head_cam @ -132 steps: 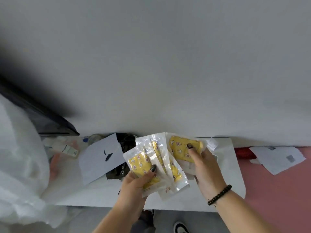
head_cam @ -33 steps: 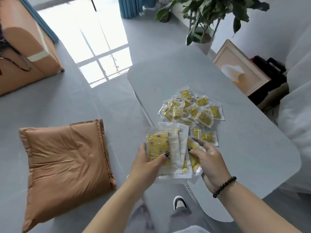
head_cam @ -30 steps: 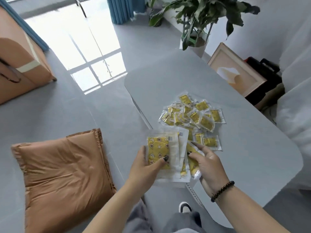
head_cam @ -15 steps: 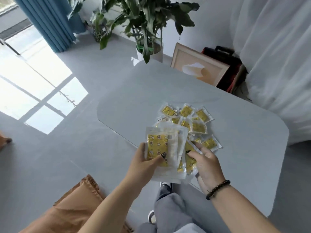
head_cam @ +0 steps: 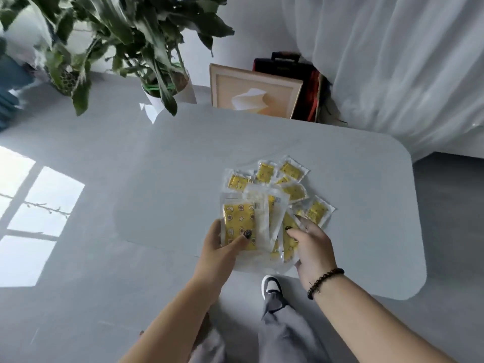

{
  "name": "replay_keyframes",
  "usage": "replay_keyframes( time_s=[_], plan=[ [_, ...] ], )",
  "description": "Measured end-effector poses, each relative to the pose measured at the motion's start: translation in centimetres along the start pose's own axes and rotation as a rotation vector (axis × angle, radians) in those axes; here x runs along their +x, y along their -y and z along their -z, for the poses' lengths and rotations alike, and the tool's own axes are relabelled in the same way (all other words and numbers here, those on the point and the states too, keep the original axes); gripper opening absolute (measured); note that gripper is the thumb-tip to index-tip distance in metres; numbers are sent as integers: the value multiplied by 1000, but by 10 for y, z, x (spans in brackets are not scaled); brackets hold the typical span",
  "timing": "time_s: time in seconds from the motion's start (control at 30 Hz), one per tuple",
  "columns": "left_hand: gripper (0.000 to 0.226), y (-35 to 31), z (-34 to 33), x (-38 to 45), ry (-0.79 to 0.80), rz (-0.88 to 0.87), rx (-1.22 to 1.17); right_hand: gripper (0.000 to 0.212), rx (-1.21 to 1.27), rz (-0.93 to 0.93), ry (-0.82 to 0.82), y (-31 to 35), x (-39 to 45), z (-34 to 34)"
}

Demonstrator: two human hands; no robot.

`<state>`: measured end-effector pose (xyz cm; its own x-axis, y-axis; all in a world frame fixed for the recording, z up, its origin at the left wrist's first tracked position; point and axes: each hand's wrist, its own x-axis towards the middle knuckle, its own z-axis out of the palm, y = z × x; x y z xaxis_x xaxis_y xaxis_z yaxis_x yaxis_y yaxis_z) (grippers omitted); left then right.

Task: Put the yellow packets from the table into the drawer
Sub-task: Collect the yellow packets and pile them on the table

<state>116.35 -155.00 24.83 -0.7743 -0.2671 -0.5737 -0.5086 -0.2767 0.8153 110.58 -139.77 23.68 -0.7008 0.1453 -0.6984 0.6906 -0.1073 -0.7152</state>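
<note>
1. leftmost, a patch of window light (head_cam: 28, 218) lay on the grey floor, and a leafy potted plant (head_cam: 157, 61) stood beyond the far left corner of the tabletop (head_cam: 183, 166).
2. next, the left hand (head_cam: 222, 247) gripped a fanned stack of yellow packets (head_cam: 239, 224) above the near edge of the tabletop, thumb pressed across the front packet and fingers curled behind.
3. just beside it, the right hand (head_cam: 311, 247) pinched another packet (head_cam: 289, 237) from the right side of the same fan, thumb on its face; a dark bead bracelet (head_cam: 324, 281) circled that wrist.
4. beyond both hands, a loose pile of yellow packets (head_cam: 285, 182) lay on the tabletop, some overlapping, the nearest ones close to the right hand's fingertips.
5. farther back, a framed picture (head_cam: 251, 93) leaned by the wall, with a black and red case (head_cam: 296, 74) just behind it.
6. rightmost, a white sheer curtain (head_cam: 392, 61) hung down past the tabletop's far right corner.
7. below, a shoe (head_cam: 271, 286) and grey trousers showed between the forearms.
</note>
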Motion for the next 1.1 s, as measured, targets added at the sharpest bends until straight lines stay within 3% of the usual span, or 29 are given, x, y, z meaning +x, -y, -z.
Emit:
replay_keyframes(
  time_s=[0.17, 0.47, 0.67, 0.77, 0.87, 0.97, 1.03, 1.1],
  plan=[
    [23, 13, 29, 52, 116, 13, 91, 37, 92, 63, -203, -33, 16, -37],
    [20, 100, 21, 158, -42, -63, 109, 30, 138, 38, -406, -102, 111, -89],
    [24, 156, 3, 253, -102, -215, 198, 33, 87, 118, -392, -128, 216, -88],
    [20, 182, 11, 289, -145, -223, 365, 35, -59, 239, -391, -144, 258, -81],
    [50, 207, 28, 303, -144, -271, 564, 48, -303, 396, -342, -169, 286, -63],
    [85, 232, 47, 306, -76, -414, 775, 64, -784, 685, -181, -203, 294, -42],
    [88, 249, 60, 307, -12, -477, 1012, 62, -1153, 813, -105, -228, 299, -28],
    [87, 265, 72, 309, 87, -531, 1239, 64, -1375, 817, -21, -242, 301, -18]
  ],
)
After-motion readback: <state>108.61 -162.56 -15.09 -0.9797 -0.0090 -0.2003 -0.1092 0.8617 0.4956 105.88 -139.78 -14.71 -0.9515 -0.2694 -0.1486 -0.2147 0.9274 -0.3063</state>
